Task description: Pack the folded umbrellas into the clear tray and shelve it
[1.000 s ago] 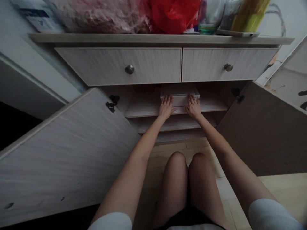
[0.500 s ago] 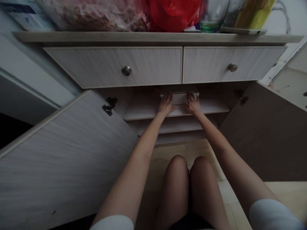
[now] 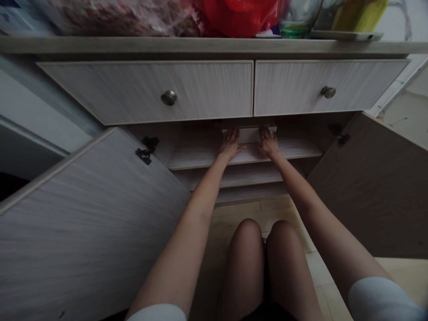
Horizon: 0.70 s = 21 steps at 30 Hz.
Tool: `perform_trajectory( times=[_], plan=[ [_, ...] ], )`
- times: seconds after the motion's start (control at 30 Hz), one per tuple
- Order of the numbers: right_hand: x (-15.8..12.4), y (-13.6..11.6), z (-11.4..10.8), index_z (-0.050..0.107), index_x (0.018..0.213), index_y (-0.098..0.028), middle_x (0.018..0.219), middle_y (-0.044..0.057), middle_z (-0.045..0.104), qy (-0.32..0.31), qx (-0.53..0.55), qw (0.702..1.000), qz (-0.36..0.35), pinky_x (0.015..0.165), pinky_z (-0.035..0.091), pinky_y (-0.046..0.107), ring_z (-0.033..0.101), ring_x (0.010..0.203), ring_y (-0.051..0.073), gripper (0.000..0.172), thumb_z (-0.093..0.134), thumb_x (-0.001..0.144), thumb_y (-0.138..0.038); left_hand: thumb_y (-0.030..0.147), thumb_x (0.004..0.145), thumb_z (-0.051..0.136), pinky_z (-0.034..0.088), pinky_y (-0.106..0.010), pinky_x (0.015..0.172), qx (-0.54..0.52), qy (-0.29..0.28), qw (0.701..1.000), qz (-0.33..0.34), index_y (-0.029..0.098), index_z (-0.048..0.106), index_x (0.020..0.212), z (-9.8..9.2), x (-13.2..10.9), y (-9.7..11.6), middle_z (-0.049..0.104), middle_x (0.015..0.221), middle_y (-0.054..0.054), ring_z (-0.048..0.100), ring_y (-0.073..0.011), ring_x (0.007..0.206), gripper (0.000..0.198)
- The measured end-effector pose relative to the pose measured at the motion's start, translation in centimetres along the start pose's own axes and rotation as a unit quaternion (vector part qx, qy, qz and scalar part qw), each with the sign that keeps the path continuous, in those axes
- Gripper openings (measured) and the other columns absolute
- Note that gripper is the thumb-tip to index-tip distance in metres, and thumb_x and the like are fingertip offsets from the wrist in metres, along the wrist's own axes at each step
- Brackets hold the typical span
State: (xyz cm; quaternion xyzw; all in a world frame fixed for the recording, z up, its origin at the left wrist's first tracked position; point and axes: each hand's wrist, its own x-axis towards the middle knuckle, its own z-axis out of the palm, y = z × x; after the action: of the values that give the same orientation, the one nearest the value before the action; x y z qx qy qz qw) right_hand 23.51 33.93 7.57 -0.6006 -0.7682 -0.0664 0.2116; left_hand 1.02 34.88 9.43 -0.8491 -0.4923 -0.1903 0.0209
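Note:
A pale box (image 3: 249,135) sits on the upper shelf (image 3: 197,154) inside the cabinet, under the drawers. My left hand (image 3: 230,143) lies flat against the left part of its front, fingers stretched and thumb pointing right. At the right part of the same face, my right hand (image 3: 268,141) rests with its fingers extended. Neither hand is wrapped round the box. Shadow and the drawer fronts hide the back of the box.
Both cabinet doors stand open, the left door (image 3: 100,223) and the right door (image 3: 374,183) flanking my arms. Above are two closed drawers with round knobs (image 3: 169,97). A red bag (image 3: 240,15) and a glass jar (image 3: 297,20) stand on the cabinet top.
The box and both hands appear slightly deeper in the cabinet. My view has moved a little closer to the cabinet. Both hands keep their flat pose on the box.

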Motion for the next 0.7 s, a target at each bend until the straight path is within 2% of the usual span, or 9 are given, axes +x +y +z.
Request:
perform_trajectory(
  times=[0.17, 0.3, 0.37, 0.43, 0.5, 0.57, 0.63, 0.7],
  plan=[
    [0.3, 0.1, 0.1, 0.025, 0.161, -0.007, 0.168, 0.018, 0.016, -0.020, 0.000, 1.000, 0.003, 0.123, 0.011, 0.062, 0.010, 0.156, 0.034, 0.074, 0.036, 0.099, -0.047, 0.052, 0.093, 0.056, 0.008, -0.054, 0.126, -0.011, -0.007, 1.000, 0.000, 0.006, 0.022, 0.160, 0.0, 0.2, 0.1, 0.013, 0.168, -0.021, 0.004, -0.0374, 0.157, 0.088],
    [0.6, 0.1, -1.4, 0.031, 0.158, -0.007, 0.166, 0.019, 0.022, -0.051, 0.039, 0.998, 0.014, 0.123, 0.012, 0.062, 0.014, 0.155, 0.035, 0.074, 0.040, 0.098, -0.049, 0.046, 0.094, 0.055, 0.007, -0.056, 0.126, -0.024, -0.011, 1.000, -0.015, 0.004, 0.026, 0.159, -1.3, 0.2, 1.1, 0.017, 0.167, -0.024, 0.006, -0.0384, 0.156, 0.083],
    [0.0, 0.1, -2.8, 0.038, 0.155, -0.009, 0.163, 0.020, 0.030, -0.019, 0.095, 0.995, 0.012, 0.122, 0.016, 0.062, 0.021, 0.153, 0.035, 0.072, 0.042, 0.097, -0.052, 0.039, 0.097, 0.049, 0.007, -0.054, 0.127, -0.047, 0.040, 0.998, -0.026, 0.007, 0.031, 0.158, -2.2, -0.3, 1.8, 0.023, 0.166, -0.021, 0.009, -0.0340, 0.157, 0.071],
    [-1.9, -0.2, -4.7, 0.046, 0.149, -0.012, 0.155, 0.020, 0.043, 0.056, 0.172, 0.984, 0.000, 0.120, 0.027, 0.057, 0.035, 0.147, 0.033, 0.066, 0.043, 0.097, -0.053, 0.036, 0.099, 0.042, 0.011, -0.051, 0.128, -0.088, 0.127, 0.987, -0.054, 0.012, 0.037, 0.156, -3.0, -1.8, 2.5, 0.031, 0.164, -0.018, 0.015, -0.0295, 0.157, 0.062],
    [-5.4, -0.6, -6.9, 0.054, 0.139, -0.016, 0.139, 0.019, 0.059, 0.144, 0.249, 0.958, -0.014, 0.112, 0.041, 0.049, 0.054, 0.132, 0.029, 0.057, 0.043, 0.098, -0.054, 0.038, 0.100, 0.041, 0.021, -0.048, 0.126, -0.136, 0.206, 0.965, -0.087, 0.014, 0.045, 0.151, -3.7, -4.7, 3.0, 0.042, 0.159, -0.017, 0.027, -0.0281, 0.154, 0.056],
    [-10.4, -1.0, -9.2, 0.061, 0.124, -0.018, 0.118, 0.015, 0.069, 0.218, 0.302, 0.928, -0.006, 0.098, 0.051, 0.043, 0.065, 0.110, 0.025, 0.048, 0.047, 0.097, -0.056, 0.043, 0.100, 0.043, 0.035, -0.046, 0.120, -0.170, 0.272, 0.941, -0.110, 0.015, 0.057, 0.140, -4.4, -9.2, 3.3, 0.055, 0.147, -0.018, 0.044, -0.0282, 0.145, 0.051],
    [-16.6, -0.8, -11.6, 0.065, 0.103, -0.020, 0.096, 0.010, 0.070, 0.290, 0.299, 0.908, 0.044, 0.084, 0.055, 0.038, 0.067, 0.090, 0.022, 0.040, 0.053, 0.095, -0.057, 0.046, 0.099, 0.044, 0.046, -0.044, 0.110, -0.177, 0.356, 0.906, -0.143, 0.017, 0.068, 0.122, -5.3, -15.2, 3.5, 0.070, 0.128, -0.016, 0.061, -0.0271, 0.128, 0.044],
    [-23.0, 0.3, -13.9, 0.064, 0.087, -0.021, 0.081, 0.005, 0.067, 0.352, 0.258, 0.895, 0.096, 0.074, 0.054, 0.035, 0.065, 0.077, 0.019, 0.036, 0.056, 0.093, -0.055, 0.048, 0.097, 0.047, 0.055, -0.042, 0.096, -0.177, 0.427, 0.864, -0.198, 0.019, 0.073, 0.100, -6.6, -22.1, 3.7, 0.077, 0.100, -0.011, 0.072, -0.0251, 0.101, 0.040]
  ],
)
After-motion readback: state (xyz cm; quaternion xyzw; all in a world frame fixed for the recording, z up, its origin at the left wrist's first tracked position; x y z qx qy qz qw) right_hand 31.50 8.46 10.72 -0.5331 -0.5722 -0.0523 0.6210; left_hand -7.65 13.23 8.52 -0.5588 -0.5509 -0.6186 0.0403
